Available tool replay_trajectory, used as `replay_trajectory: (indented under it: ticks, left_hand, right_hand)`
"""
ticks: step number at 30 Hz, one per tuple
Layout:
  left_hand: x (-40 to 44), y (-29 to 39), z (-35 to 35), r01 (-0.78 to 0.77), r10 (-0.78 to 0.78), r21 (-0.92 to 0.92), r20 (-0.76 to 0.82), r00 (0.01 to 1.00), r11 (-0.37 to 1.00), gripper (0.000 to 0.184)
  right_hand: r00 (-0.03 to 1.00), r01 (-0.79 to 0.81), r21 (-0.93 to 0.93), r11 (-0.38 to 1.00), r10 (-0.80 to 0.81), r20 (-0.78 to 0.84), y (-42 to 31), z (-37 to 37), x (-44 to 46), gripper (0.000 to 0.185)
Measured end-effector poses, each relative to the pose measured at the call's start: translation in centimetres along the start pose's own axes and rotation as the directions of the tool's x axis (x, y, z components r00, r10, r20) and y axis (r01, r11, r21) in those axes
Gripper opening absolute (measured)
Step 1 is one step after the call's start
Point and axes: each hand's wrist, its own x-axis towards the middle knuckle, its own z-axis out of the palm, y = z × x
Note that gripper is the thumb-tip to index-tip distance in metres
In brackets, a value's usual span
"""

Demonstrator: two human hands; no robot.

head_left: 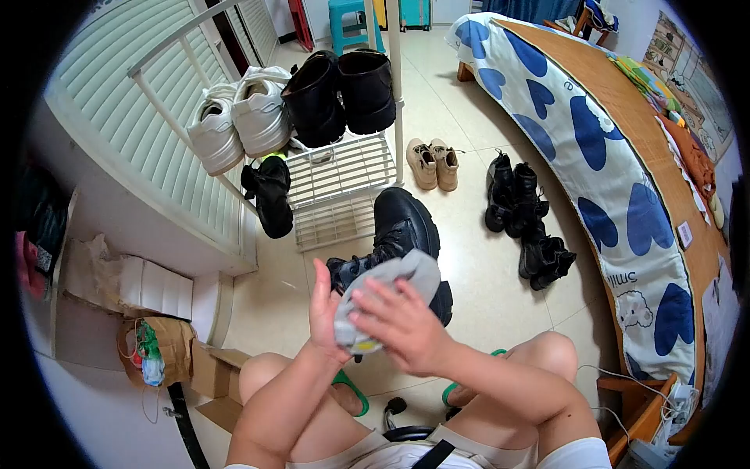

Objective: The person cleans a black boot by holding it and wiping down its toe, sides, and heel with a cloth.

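Observation:
A soft grey piece that looks like folded cloth [423, 273], with a small yellow patch, lies between my hands. My left hand [323, 313] supports it from the left, thumb raised and its other fingers mostly hidden behind it. Over its front lies my right hand [402, 320], fingers spread and slightly blurred. Just beyond is a large black lace-up boot [402, 223], partly covered by the grey cloth and my hands. Whether the cloth touches the boot, I cannot tell.
A white rack [344, 176] holds white sneakers [262, 113] and black boots [366, 90]. Beige shoes [433, 164] and several black shoes [516, 195] stand on the floor. A bed with heart-print fabric [598, 133] is at right, a cardboard box [215, 371] lower left.

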Motion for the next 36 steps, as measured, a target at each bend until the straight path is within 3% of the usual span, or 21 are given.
replay_trajectory:
  ticks: [3, 5, 7, 9, 13, 16, 19, 20, 21, 23, 24, 25, 27, 31, 36]
  left_hand:
    - [0.0, 0.1, -0.2, 0.021, -0.004, -0.129, 0.129, 0.992, 0.991, 0.1]
    - [0.0, -0.2, 0.3, 0.034, -0.018, -0.123, 0.128, 0.992, 0.992, 0.097]
    - [0.5, -0.9, 1.6, -0.116, 0.116, 0.015, -0.041, 0.992, 0.993, 0.093]
    - [0.7, -1.0, 1.2, -0.088, 0.089, -0.018, 0.035, 0.995, 0.996, 0.089]
    - [0.2, -0.8, 1.4, -0.136, 0.146, 0.082, -0.125, 0.981, 0.987, 0.093]
    - [-0.1, -0.1, -0.1, 0.044, -0.044, -0.013, 0.005, 0.999, 0.999, 0.106]
    - [-0.2, 0.1, 0.0, 0.043, -0.04, -0.05, 0.052, 0.998, 0.998, 0.108]
    - [-0.4, 0.0, 0.7, -0.03, 0.03, 0.008, 0.006, 1.0, 1.0, 0.095]
    - [-0.1, -0.3, 0.9, -0.03, 0.03, 0.01, 0.011, 1.0, 1.0, 0.095]
    - [0.4, -0.8, 0.9, -0.197, 0.196, 0.064, 0.024, 0.98, 0.978, 0.074]
    - [0.0, -0.7, 0.4, -0.098, 0.099, -0.019, 0.094, 0.991, 0.995, 0.051]
    - [0.0, -0.8, 0.3, -0.088, 0.087, 0.078, 0.017, 0.996, 0.993, 0.041]
    - [-0.1, -0.8, 0.4, -0.146, 0.152, 0.162, -0.02, 0.988, 0.976, 0.032]
    - [0.2, -0.5, -1.1, -0.184, 0.194, 0.111, -0.082, 0.978, 0.977, 0.035]
    - [0.1, -0.5, -1.1, -0.268, 0.288, 0.163, -0.119, 0.95, 0.95, 0.035]
  right_hand:
    - [0.997, 0.068, 0.018, 0.998, -0.069, 0.03, 0.8, 0.3, 0.5, 0.058]
    - [1.0, -0.023, -0.093, 0.995, 0.022, -0.013, 1.5, -0.6, 1.6, 0.059]
    - [0.981, -0.175, -0.014, 0.985, 0.173, -0.088, 2.5, -1.1, 2.5, 0.061]
    - [0.974, -0.212, 0.045, 0.976, 0.215, -0.071, 2.6, -1.1, 2.6, 0.062]
    - [0.989, -0.131, -0.018, 0.991, 0.13, -0.076, 1.3, -0.4, 1.7, 0.055]
    - [1.0, -0.014, -0.076, 0.997, 0.015, 0.014, -0.2, 0.1, 0.5, 0.057]
    - [0.999, 0.034, -0.044, 0.998, -0.033, 0.02, 0.6, -0.2, 0.7, 0.059]
    - [1.0, -0.016, -0.114, 0.993, 0.018, 0.019, 1.0, -0.7, 1.1, 0.06]
    - [0.998, -0.063, -0.122, 0.991, 0.059, -0.031, 1.5, -1.2, 1.5, 0.062]
    - [0.969, -0.191, -0.04, 0.981, 0.181, -0.171, 2.9, -1.8, 2.1, 0.06]
    - [0.931, -0.295, 0.038, 0.955, 0.296, -0.213, 3.6, -2.0, 2.1, 0.055]
    - [0.896, -0.385, -0.02, 0.923, 0.368, -0.247, 4.2, -2.1, 1.7, 0.052]
    - [0.909, -0.35, -0.009, 0.937, 0.337, -0.246, 4.6, -2.1, 1.5, 0.053]
    - [0.962, -0.188, 0.139, 0.972, 0.21, -0.174, 1.8, -1.4, 0.6, 0.063]
    - [0.984, -0.076, 0.14, 0.987, 0.097, -0.15, 2.7, -1.4, 0.1, 0.054]
